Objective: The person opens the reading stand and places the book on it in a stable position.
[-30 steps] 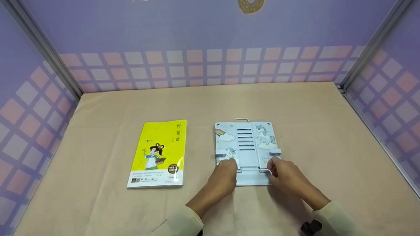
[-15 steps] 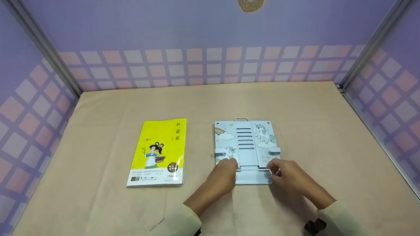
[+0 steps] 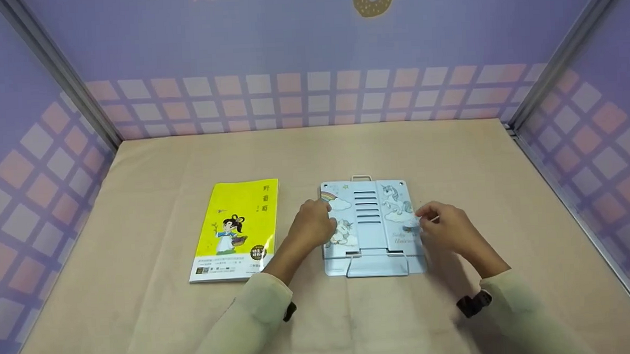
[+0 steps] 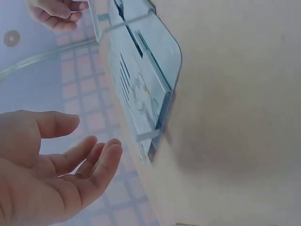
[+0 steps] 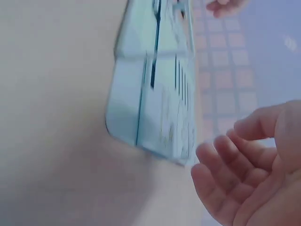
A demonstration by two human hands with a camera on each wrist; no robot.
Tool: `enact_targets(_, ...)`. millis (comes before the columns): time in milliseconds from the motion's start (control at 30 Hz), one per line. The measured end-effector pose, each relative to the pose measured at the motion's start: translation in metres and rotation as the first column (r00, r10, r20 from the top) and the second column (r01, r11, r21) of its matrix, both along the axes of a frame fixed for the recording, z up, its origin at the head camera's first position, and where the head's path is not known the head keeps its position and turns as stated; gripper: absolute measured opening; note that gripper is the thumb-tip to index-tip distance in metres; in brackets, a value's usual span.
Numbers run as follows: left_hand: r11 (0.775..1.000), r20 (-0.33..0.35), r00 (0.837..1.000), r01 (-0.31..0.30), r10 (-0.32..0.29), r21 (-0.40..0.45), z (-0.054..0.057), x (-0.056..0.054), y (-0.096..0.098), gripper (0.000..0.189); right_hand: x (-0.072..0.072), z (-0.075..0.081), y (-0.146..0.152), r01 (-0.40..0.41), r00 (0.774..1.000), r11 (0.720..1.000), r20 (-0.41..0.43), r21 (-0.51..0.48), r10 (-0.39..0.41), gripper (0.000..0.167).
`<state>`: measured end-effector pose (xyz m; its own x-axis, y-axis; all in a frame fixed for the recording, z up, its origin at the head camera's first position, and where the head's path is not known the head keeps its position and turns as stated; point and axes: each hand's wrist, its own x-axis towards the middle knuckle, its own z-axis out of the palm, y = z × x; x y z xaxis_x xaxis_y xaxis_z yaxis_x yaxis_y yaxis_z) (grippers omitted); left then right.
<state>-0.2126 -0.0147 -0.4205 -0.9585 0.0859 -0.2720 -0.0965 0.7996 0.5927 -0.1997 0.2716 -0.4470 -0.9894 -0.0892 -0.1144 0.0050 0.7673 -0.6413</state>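
A light-blue book stand [image 3: 371, 237] with unicorn pictures and slots lies low on the table in the head view. A wire loop [image 3: 378, 276] stands out at its front lip. My left hand [image 3: 313, 226] is at the stand's left edge; the left wrist view shows its fingers [image 4: 104, 169] loosely bent, holding nothing and apart from the stand. Beside the right edge is my right hand [image 3: 449, 228], near a small side clip [image 3: 411, 228]. Its fingers [image 5: 207, 186] are relaxed around nothing in the right wrist view; whether a fingertip touches the edge I cannot tell.
A yellow-covered book [image 3: 252, 211] lies flat on the table, left of the stand and close to my left forearm. Beige cloth [image 3: 161, 178] covers the tabletop. Purple walls [image 3: 288, 45] with a checked band enclose the back and sides.
Both hands have let go of the stand's front wire and moved up and outward to its sides. The wire now shows as a loop across the front lip. The book has stayed put.
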Motion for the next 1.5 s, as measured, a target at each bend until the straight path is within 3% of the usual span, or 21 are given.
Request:
enact_targets(233,0.994,0.066,0.994,-0.094,0.090,0.051,-0.014,-0.020,-0.001,0.042,-0.027,-0.013,0.006,0.088,0.991,0.996,0.106,-0.001,-0.088,0.042)
enact_targets(467,0.984,0.095,0.986,-0.147,0.138,0.104,-0.027,-0.031,0.001,0.035,-0.039,-0.021,0.000,0.115,0.974,0.992,0.202,-0.044,-0.104,0.047)
enact_targets(733,0.986,0.092,0.987,-0.142,0.134,0.091,-0.030,-0.033,0.003,0.037,-0.043,-0.020,-0.004,0.108,0.970,0.994,0.218,-0.006,-0.104,0.043)
enact_targets(1200,0.987,0.119,0.986,-0.129,0.117,0.098,-0.035,-0.033,0.003,0.043,-0.040,-0.028,-0.003,0.108,0.972,0.993,0.214,-0.047,-0.096,0.041)
enact_targets(1500,0.983,0.065,0.991,-0.122,0.114,0.137,-0.031,-0.030,0.000,0.046,-0.037,-0.029,0.001,0.102,0.982,0.991,0.170,-0.086,-0.087,0.046)
